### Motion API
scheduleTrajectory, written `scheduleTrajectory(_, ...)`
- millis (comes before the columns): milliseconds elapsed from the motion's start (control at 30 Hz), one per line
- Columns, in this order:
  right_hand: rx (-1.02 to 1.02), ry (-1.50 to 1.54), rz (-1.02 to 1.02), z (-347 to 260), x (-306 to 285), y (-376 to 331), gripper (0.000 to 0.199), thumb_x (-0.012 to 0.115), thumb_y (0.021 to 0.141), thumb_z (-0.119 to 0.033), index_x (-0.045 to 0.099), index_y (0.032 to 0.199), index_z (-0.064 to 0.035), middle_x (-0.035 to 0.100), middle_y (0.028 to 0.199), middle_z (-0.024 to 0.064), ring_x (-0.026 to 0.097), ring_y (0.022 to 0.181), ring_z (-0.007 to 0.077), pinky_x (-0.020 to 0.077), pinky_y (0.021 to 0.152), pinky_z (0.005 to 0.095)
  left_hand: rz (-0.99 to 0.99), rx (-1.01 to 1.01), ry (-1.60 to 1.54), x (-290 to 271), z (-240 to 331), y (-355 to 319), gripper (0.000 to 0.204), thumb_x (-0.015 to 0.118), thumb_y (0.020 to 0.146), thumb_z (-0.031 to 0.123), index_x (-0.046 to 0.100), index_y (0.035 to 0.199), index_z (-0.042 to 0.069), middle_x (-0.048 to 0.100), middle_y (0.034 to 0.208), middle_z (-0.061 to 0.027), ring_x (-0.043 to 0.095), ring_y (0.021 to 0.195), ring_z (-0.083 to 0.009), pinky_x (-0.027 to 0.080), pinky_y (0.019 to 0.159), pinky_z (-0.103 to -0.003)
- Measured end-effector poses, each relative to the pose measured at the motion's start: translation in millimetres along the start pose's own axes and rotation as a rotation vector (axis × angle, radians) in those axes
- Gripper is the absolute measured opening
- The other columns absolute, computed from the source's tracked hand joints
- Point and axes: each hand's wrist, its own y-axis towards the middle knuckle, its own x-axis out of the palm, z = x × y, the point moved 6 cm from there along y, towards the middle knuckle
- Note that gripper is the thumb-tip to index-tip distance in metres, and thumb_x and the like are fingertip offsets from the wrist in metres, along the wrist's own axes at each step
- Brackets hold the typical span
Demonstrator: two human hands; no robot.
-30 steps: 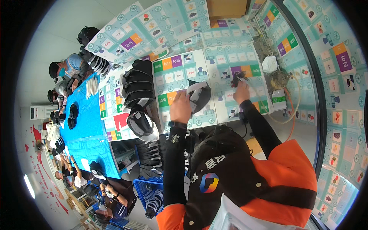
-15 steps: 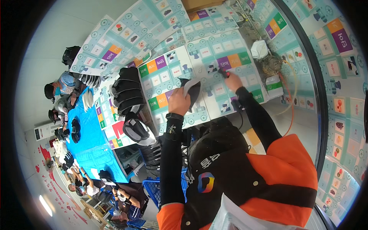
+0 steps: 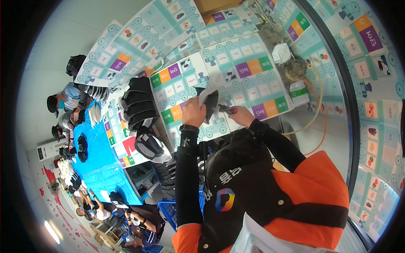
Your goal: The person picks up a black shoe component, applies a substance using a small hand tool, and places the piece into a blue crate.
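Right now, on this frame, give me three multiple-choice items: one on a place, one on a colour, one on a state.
1. Where is the stack of dark pieces?
A. Left of the left hand
B. Right of the right hand
C. On the blue table

2. What colour is the cable at the table's right edge?
A. Green
B. Orange
C. Black

3. What is the left hand doing?
A. Resting flat and empty
B. Holding up a dark and grey piece
C. Gripping the cable

Answers:
1 A, the stack lies on the patterned sheets to the left of the left hand.
2 B, the cable curves orange down past the table edge.
3 B, the left hand grips the piece, while the right hand holds a small tool to it.
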Motion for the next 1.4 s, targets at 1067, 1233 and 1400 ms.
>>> scheduleTrajectory(1067,-0.237,-0.145,0.135,-40.8,8.8,4.9,0.025,0.065,0.084,-0.024,0.070,0.094,-0.0013,0.070,0.086,0.0241,0.065,0.086,0.0463,0.0502,0.077,0.0539,0.084,-0.014,-0.094,-15.5,-27.4,-33.1,0.035,0.068,0.090,0.021,0.067,0.114,-0.005,0.068,0.112,-0.0254,0.065,0.103,-0.0452,0.053,0.089,-0.050)
scheduleTrajectory(1233,-0.220,-0.173,0.045,-36.3,15.4,3.9,0.028,0.069,0.085,-0.026,0.069,0.098,-0.0004,0.070,0.090,0.0245,0.065,0.091,0.0460,0.0502,0.079,0.0507,0.127,0.005,-0.112,-15.0,-32.5,-37.6,0.031,0.068,0.089,0.022,0.067,0.110,0.000,0.068,0.110,-0.0218,0.065,0.099,-0.0448,0.054,0.086,-0.050)
scheduleTrajectory(1400,-0.188,-0.096,-0.006,-29.2,23.5,-0.7,0.031,0.072,0.086,-0.027,0.069,0.104,-0.0013,0.070,0.095,0.0249,0.065,0.096,0.0454,0.0505,0.080,0.0473,0.104,-0.008,-0.141,-12.8,-35.8,-39.3,0.031,0.068,0.088,0.020,0.066,0.111,-0.001,0.067,0.113,-0.0217,0.065,0.101,-0.0446,0.053,0.088,-0.049)
